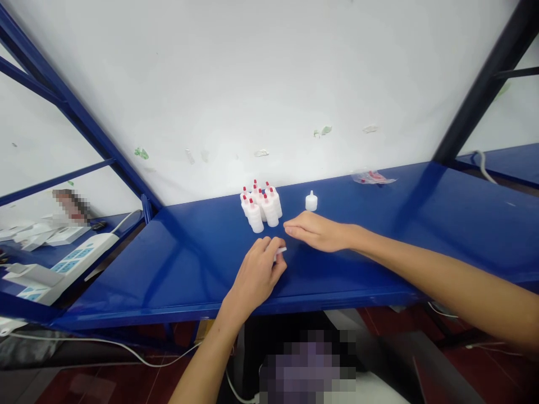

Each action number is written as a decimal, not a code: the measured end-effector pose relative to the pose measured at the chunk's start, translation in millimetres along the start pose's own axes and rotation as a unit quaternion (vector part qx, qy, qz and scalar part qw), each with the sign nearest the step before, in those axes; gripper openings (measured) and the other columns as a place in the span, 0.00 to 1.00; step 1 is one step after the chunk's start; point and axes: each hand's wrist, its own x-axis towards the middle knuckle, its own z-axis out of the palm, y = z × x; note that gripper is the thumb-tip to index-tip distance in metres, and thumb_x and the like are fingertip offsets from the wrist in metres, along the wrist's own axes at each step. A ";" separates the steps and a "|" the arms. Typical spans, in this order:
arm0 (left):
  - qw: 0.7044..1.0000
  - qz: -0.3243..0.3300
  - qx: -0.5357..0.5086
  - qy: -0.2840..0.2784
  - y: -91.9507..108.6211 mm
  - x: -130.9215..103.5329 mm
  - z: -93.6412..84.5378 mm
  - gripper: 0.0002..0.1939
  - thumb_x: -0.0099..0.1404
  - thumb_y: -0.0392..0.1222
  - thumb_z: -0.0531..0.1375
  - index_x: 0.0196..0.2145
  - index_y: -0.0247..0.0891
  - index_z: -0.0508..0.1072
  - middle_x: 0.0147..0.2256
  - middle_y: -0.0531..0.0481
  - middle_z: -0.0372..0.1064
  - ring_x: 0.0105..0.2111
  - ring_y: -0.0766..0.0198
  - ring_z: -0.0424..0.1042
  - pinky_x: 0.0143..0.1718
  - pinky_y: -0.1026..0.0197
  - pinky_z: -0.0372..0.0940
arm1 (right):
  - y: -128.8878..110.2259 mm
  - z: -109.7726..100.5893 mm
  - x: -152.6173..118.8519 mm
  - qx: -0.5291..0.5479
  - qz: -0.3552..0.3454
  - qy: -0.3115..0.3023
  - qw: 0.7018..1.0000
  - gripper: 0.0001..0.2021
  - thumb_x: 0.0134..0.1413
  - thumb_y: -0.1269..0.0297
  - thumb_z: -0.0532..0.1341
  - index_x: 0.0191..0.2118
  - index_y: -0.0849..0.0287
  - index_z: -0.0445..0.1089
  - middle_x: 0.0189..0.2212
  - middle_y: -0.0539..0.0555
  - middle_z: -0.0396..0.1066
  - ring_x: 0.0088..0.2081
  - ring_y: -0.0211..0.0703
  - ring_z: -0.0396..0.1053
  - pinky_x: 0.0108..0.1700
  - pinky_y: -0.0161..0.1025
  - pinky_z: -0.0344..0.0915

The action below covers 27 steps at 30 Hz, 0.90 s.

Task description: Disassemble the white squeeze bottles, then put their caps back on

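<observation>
My left hand (pixel 257 274) is closed round a small white squeeze bottle (pixel 281 250); only its pale tip shows past the fingers, pointing right. Just above and to the right, my right hand (pixel 314 231) hovers with its fingers pressed together, and whatever they may hold is hidden. Beyond both hands stands a tight cluster of white squeeze bottles (pixel 255 217), each topped with a small red cap. To their right, a lone white squeeze bottle (pixel 311 201) stands upright with a bare nozzle.
A clear plastic bag (pixel 373 178) with red pieces lies at the table's back right. The blue table (pixel 168 269) meets a white wall behind. On the left stand a blue metal frame (pixel 90 132) and a white power strip (pixel 80 264) with blue sockets.
</observation>
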 end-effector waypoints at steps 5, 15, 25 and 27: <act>0.995 -0.075 -0.056 -0.025 1.4 0.9 0.6 0.06 0.72 0.42 0.51 0.45 0.41 0.63 0.31 0.53 0.67 0.31 0.62 0.68 0.32 0.62 0.58 | 31.7 -18.8 -8.5 -0.160 0.141 -0.033 0.976 0.09 0.63 0.64 0.48 0.31 0.57 0.59 0.30 0.54 0.68 0.29 0.42 0.61 0.33 0.38 0.51; 0.993 -0.092 -0.067 -0.030 -2.1 2.3 4.5 0.08 0.72 0.47 0.53 0.40 0.41 0.64 0.31 0.54 0.67 0.29 0.63 0.65 0.32 0.63 0.55 | 36.4 -15.3 -7.8 -0.163 0.176 -0.100 0.966 0.07 0.57 0.60 0.54 0.31 0.56 0.61 0.27 0.52 0.69 0.27 0.41 0.61 0.31 0.37 0.50; 0.989 -0.076 -0.120 -0.037 -2.9 1.0 1.6 0.12 0.73 0.52 0.53 0.46 0.41 0.64 0.33 0.52 0.71 0.33 0.61 0.70 0.35 0.62 0.58 | 5.2 4.1 -2.3 -0.019 0.033 0.013 0.999 0.15 0.64 0.55 0.54 0.29 0.58 0.62 0.23 0.48 0.63 0.26 0.36 0.56 0.31 0.36 0.49; 0.986 -0.074 -0.144 -0.035 -3.1 0.4 0.8 0.12 0.73 0.50 0.53 0.49 0.42 0.63 0.40 0.50 0.73 0.37 0.60 0.72 0.38 0.62 0.60 | 1.1 15.5 0.7 0.101 0.023 0.001 0.995 0.15 0.65 0.56 0.54 0.28 0.58 0.60 0.21 0.45 0.56 0.24 0.34 0.52 0.29 0.35 0.50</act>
